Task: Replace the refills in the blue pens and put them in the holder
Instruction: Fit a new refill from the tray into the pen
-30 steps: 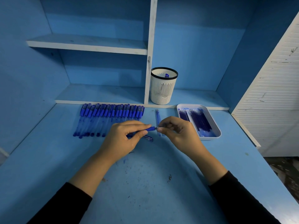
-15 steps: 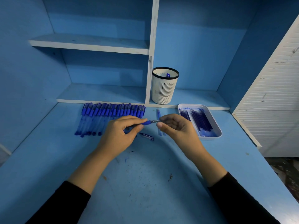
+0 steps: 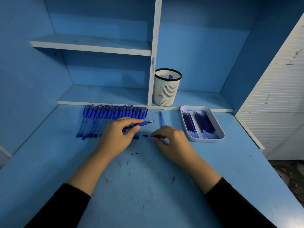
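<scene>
Pen (image 3: 145, 123) gripped in left hand (image 3: 115, 137) | right hand (image 3: 174, 142) pinches thin blue piece (image 3: 148, 136)

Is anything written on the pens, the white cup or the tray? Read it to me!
No words, numbers or signs can be read anywhere.
Pens: any print is too small and blurred to tell.
White cup: no writing shows, only slots and holes.
Tray: only blue ink smears.

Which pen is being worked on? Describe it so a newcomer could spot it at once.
On the blue desk, a long row of pens lies along the back edge, left of the white tray. Near the row's right end the left hand grips one pen. It alone lies crosswise, bare tip pointing right; the others lie front to back.
</scene>
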{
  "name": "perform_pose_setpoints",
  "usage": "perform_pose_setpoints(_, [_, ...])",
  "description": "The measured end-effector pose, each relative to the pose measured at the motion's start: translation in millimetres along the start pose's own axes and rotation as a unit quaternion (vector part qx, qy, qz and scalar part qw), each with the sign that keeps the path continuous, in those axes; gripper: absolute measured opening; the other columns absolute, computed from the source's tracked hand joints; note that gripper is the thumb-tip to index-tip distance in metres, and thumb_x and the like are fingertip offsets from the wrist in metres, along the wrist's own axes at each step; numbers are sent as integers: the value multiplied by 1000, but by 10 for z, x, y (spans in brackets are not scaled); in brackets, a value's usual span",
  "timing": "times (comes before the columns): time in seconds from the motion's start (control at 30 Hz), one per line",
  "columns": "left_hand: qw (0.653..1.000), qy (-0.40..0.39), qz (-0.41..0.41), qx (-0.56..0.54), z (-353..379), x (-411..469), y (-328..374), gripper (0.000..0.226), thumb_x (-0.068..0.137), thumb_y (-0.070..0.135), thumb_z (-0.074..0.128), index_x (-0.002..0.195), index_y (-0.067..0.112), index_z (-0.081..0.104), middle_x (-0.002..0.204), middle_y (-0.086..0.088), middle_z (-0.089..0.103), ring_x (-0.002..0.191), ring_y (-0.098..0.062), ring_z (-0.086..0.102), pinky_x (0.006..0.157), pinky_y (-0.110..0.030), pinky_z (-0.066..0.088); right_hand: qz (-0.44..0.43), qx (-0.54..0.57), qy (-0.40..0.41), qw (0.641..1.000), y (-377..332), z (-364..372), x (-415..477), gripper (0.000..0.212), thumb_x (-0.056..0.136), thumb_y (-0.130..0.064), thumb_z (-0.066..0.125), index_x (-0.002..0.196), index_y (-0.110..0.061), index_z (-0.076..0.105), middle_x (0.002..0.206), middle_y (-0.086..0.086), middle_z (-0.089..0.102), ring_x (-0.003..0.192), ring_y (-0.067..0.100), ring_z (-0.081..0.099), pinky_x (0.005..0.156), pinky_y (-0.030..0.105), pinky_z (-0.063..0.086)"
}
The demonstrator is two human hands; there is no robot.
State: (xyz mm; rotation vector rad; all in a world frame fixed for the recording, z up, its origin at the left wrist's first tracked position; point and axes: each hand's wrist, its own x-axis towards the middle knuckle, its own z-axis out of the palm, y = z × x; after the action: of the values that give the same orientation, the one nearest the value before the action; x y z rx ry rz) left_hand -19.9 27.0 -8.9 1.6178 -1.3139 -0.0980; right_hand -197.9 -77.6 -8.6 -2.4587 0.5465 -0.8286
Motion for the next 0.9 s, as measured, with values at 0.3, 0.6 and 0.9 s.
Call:
perform_pose_setpoints(0.3, [999,-20,23,21,29,-19,45,23,86,11,73,106,23,75,102,15,70,96,2,64,83,-7,46,90,75,84,990,112,-322,39,17,88,-1,60,94,-12,72,90,1,68,79,10,60,75,9,46])
perform_pose_setpoints(0.6, [998,-39,52,16,86,-34,74,23,86,6,73,106,16,76,98,13,69,93,1,64,86,-11,48,55,92,60,992,103,-294,37,16,88,-2,64,97,-12,73,91,-8,64,83,5,63,80,12,48])
perform_pose_setpoints(0.9, [994,-20,106,-21,109,-73,130,24,87,5,70,108,13,75,91,13,67,77,-8,63,66,-38,52,56,189,55,979,0,-306,17,12,87,-4,66,96,-9,73,89,2,67,76,5,63,75,11,45])
